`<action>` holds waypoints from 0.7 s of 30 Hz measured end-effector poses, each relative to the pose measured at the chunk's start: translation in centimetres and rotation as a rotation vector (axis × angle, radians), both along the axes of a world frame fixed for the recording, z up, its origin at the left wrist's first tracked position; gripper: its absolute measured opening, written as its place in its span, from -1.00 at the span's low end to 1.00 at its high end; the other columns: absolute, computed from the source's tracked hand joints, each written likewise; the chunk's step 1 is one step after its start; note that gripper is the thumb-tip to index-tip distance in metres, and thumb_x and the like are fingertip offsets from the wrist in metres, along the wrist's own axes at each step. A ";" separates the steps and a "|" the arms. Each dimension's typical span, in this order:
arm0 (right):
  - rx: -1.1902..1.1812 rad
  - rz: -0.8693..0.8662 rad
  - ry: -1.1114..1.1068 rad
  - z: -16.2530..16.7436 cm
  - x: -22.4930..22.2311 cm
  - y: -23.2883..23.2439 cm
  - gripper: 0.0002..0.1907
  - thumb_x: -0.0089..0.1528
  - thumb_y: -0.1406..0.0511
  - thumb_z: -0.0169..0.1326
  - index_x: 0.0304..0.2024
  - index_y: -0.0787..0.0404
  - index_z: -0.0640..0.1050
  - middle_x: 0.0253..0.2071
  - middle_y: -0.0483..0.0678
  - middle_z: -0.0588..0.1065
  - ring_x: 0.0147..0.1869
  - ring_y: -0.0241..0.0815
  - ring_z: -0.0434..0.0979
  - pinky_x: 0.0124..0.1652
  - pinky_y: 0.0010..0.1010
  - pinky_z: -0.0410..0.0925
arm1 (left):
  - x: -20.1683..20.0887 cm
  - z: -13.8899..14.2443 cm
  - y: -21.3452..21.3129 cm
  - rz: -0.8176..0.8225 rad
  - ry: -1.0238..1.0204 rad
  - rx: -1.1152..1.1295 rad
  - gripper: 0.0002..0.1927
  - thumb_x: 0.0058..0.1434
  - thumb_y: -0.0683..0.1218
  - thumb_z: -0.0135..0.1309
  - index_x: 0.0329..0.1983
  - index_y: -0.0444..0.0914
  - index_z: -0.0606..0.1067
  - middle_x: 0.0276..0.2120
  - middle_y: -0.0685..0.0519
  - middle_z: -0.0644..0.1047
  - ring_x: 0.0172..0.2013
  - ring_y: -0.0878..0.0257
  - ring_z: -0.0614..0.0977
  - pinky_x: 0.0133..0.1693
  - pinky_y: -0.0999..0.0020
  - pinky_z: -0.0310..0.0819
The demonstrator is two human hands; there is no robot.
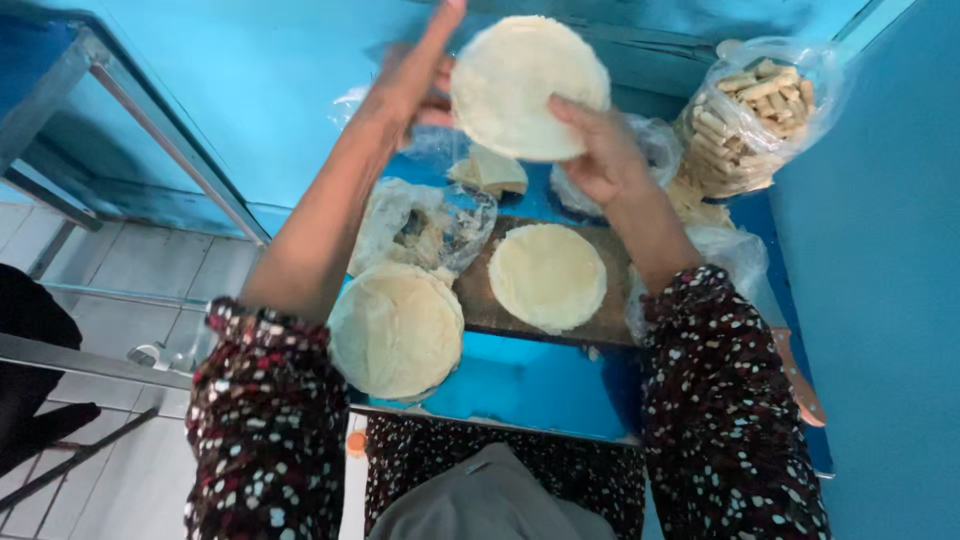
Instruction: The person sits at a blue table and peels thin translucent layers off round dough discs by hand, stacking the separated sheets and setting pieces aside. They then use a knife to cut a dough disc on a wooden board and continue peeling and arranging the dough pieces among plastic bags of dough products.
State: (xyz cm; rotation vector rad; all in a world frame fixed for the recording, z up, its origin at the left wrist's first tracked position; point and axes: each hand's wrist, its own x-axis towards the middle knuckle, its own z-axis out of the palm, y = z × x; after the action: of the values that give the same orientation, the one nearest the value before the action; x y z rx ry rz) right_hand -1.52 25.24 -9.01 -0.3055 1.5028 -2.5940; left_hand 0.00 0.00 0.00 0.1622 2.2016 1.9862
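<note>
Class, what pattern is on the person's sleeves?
Dark sleeves with white and red dots, clearest in the head view.

Blue table (520, 385): bare strip along near edge, open to a hand. Centre taken by brown board (480, 300) bearing one flat round (547, 276). Stack of rounds (396, 328) overhangs near-left edge, touching crumpled plastic bag (425, 225) behind it. Far right corner blocked by clear bag of rolled sticks (750, 110); more loose plastic (735, 250) crowds right edge. Folded piece (490, 170) lies mid-table beyond board. Blue wall (880, 300) closes right side. Left side open above tiled floor (130, 260); slanting metal rail (160, 140) crosses there.
</note>
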 end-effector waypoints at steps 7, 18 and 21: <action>0.151 -0.343 0.187 2.5 0.0 -2.3 -0.43 0.19 0.44 0.26 0.24 0.37 0.44 0.10 0.06 0.58 0.10 -0.05 0.65 0.05 -0.25 0.55 | -1.2 -1.2 3.8 0.501 0.709 -0.917 -0.17 -0.17 0.32 0.35 -0.06 -0.40 0.48 -0.13 -0.34 0.52 -0.19 -0.25 0.62 -0.26 -0.03 0.57; 0.448 -0.204 0.298 0.3 -0.2 -5.9 -0.37 0.17 0.45 0.27 0.29 0.27 0.41 0.12 -0.01 0.57 0.13 -0.20 0.60 0.11 -0.38 0.47 | -1.7 0.2 3.3 0.456 0.695 -0.516 -0.80 0.15 0.01 0.22 -0.27 -0.20 0.66 -0.18 -0.21 0.58 -0.16 -0.20 0.63 -0.14 -0.05 0.56; 0.592 -0.128 0.372 0.8 -0.6 -5.8 -0.42 0.19 0.43 0.25 0.27 0.25 0.45 0.09 -0.02 0.58 0.09 -0.24 0.58 0.05 -0.39 0.46 | -1.1 -0.3 3.2 0.629 0.773 -0.511 -0.77 0.15 0.06 0.22 -0.36 -0.19 0.68 -0.16 -0.20 0.54 -0.22 -0.25 0.61 -0.23 -0.15 0.51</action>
State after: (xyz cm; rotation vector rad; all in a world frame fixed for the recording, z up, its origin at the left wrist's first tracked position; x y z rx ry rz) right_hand -2.13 19.39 -8.24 -0.6564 2.3885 -2.1064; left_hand -1.15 3.16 -0.35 0.2099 3.5528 1.6644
